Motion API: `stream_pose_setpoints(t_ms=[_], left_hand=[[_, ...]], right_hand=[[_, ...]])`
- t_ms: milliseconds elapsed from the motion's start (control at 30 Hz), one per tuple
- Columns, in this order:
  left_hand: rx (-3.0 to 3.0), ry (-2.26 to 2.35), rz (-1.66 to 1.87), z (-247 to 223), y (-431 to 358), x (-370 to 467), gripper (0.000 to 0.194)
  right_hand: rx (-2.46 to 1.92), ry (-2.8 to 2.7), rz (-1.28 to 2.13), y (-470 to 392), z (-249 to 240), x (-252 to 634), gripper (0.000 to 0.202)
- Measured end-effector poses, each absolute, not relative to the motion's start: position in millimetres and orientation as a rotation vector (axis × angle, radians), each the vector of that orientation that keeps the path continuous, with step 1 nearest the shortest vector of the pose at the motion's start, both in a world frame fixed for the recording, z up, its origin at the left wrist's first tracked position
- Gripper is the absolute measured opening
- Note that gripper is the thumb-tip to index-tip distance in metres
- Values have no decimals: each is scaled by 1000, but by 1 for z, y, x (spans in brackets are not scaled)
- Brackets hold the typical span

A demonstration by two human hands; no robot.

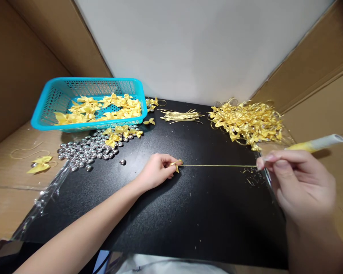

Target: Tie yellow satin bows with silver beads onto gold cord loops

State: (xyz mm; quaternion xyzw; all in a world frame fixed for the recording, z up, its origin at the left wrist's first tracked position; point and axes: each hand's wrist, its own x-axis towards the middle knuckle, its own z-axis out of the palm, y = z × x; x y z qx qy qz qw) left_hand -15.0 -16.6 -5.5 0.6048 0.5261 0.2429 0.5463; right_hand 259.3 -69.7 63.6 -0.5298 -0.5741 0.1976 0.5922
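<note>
My left hand (pixel 157 171) is closed in a pinch on a small gold ribbon bow (pixel 177 165), just above the black tabletop. A thin gold cord (pixel 217 165) runs straight and taut from that bow across to my right hand (pixel 300 182). The fingertips of my right hand are pressed together at the cord's far end. Out of the back of this hand sticks a yellow and grey tube-like tool (pixel 317 144); its front end is hidden by the fingers. A single silver bead (pixel 122 162) lies left of my left hand.
A turquoise basket (pixel 144 99) of gold bows stands at the back left, with a pile of silver beads (pixel 88 146) before it. Cut gold cords (pixel 181 115) lie at the back middle. Finished-looking bows with loops (pixel 246 120) are heaped at the back right. Cardboard (pixel 317 87) flanks the table.
</note>
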Motion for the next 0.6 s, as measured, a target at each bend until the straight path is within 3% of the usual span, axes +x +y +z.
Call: stream_pose_setpoints(t_ms=[333, 600], left_hand=[[1431, 1271, 585, -5, -14, -14, 21], [1158, 1116, 510, 3, -17, -3, 22]], right_hand=[[-1131, -1402, 493, -64, 61, 267, 8], [-982, -1260, 877, -61, 65, 281, 6]])
